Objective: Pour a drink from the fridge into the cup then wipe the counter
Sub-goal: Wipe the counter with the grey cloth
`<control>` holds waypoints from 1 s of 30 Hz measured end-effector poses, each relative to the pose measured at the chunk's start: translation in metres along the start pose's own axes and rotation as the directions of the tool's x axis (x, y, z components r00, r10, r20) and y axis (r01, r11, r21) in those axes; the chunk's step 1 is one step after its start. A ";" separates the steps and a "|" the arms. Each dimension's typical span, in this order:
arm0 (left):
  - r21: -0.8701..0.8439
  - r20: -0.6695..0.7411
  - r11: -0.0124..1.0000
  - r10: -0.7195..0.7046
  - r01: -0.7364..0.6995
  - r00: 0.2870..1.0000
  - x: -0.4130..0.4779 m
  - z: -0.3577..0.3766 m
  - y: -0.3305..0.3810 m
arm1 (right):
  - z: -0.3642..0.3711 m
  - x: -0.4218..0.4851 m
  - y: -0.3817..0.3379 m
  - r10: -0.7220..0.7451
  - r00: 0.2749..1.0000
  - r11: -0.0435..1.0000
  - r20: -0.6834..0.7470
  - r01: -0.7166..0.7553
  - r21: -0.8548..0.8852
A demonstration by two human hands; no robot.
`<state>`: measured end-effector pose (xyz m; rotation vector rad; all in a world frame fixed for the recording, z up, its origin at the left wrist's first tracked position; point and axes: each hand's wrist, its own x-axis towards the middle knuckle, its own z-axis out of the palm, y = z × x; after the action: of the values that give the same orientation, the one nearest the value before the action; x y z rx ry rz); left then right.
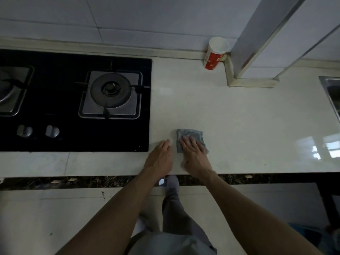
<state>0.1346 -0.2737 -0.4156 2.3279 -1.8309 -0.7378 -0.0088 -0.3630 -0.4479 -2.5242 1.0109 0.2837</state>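
Black glass hob set into the pale bench, its right burner in full view. Left hand lies flat on the bench near the front edge, fingers straight and together, holding nothing, just beside the cloth. Folded grey-blue cloth rests on the bench under the right hand, whose straight, slightly spread fingers press down on it. Red-and-white paper cup stands upright at the back wall, against a tiled pillar. Steel sink at far right.
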 end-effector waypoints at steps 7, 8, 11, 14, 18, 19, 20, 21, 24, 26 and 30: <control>0.017 0.016 0.999 -0.028 0.028 0.999 0.050 -0.011 -0.002 | -0.039 0.103 0.007 -0.103 0.993 0.994 0.052 0.101 0.042; -0.003 -0.007 0.999 -0.039 0.039 0.999 0.059 -0.012 -0.004 | -0.046 0.118 0.009 -0.119 0.991 0.992 0.064 0.116 0.040; 0.048 -0.019 0.997 -0.055 0.056 0.998 0.087 -0.022 -0.008 | -0.067 0.165 0.014 -0.161 0.983 0.987 0.084 0.159 0.025; 0.080 0.072 0.990 -0.119 0.113 0.990 0.111 -0.030 -0.010 | -0.086 0.210 0.019 -0.191 0.977 0.982 0.091 0.189 0.026; 0.134 0.091 0.981 -0.150 0.137 0.984 0.138 -0.039 -0.002 | -0.106 0.261 0.028 -0.217 0.975 0.976 0.055 0.217 0.014; 0.136 0.090 0.981 -0.149 0.136 0.985 0.144 -0.040 0.001 | -0.110 0.272 0.030 -0.215 0.975 0.977 0.051 0.215 0.009; 0.140 0.089 0.982 -0.143 0.130 0.986 0.151 -0.041 0.004 | -0.114 0.282 0.032 -0.206 0.977 0.978 0.049 0.206 0.008; 0.140 0.094 0.982 -0.140 0.127 0.986 0.157 -0.042 0.008 | -0.118 0.290 0.034 -0.191 0.981 0.982 0.044 0.191 0.015; 0.136 0.125 0.979 -0.169 0.152 0.978 0.167 -0.041 0.013 | -0.125 0.312 0.042 -0.126 0.991 0.991 0.037 0.124 0.040; 0.146 0.149 0.978 -0.168 0.146 0.975 0.170 -0.041 0.011 | -0.127 0.326 0.051 -0.099 0.995 0.995 0.031 0.098 0.021; 0.136 0.191 0.982 -0.156 0.131 0.969 0.175 -0.046 0.008 | -0.135 0.343 0.069 -0.061 0.996 0.998 0.059 0.060 0.003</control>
<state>0.1754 -0.4498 -0.4277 2.5726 -1.8471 -0.9356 0.1944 -0.6782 -0.4607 -2.5244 0.9101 0.3376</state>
